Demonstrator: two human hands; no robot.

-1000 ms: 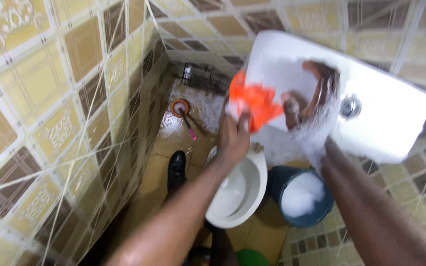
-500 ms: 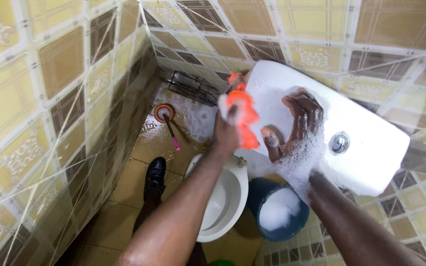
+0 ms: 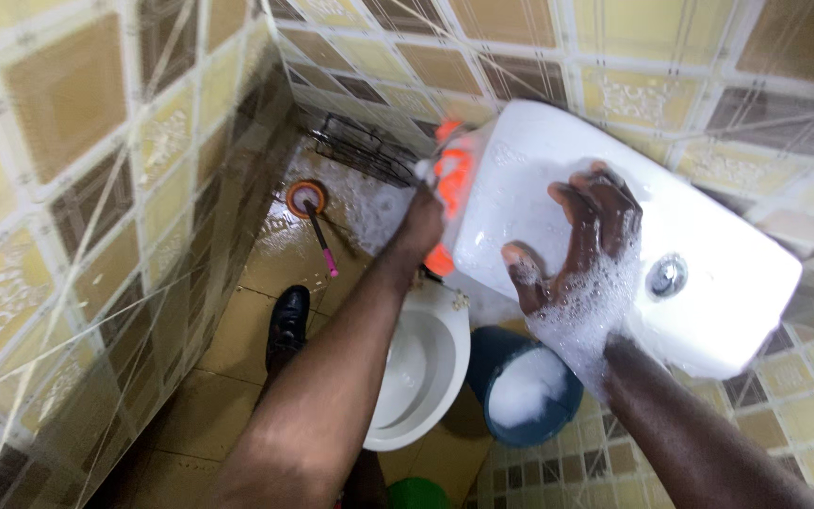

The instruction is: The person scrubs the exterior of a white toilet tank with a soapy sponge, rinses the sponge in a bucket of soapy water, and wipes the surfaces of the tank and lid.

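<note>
The white toilet tank fills the upper right of the frame, tilted, with its round flush button toward the right end. Over the last second it has settled lower and clearer in my view, and my work has slid from its top face toward its left end.

Below it, at lower centre, sits the white toilet bowl, and just right of that the dark blue bucket full of suds.

My right hand lies flat on the tank's lid, fingers spread and not gripping anything, covered in foam that runs down the wrist. A moment ago it was curled nearer the middle; now it braces the lid in place.

My left hand is closed around the orange cloth, which has moved from in front of the tank to its left edge, at upper centre, pressed against the side. I judge the side face is now getting scrubbed.

On the wet floor at left centre lie a plunger and my black shoe.
</note>
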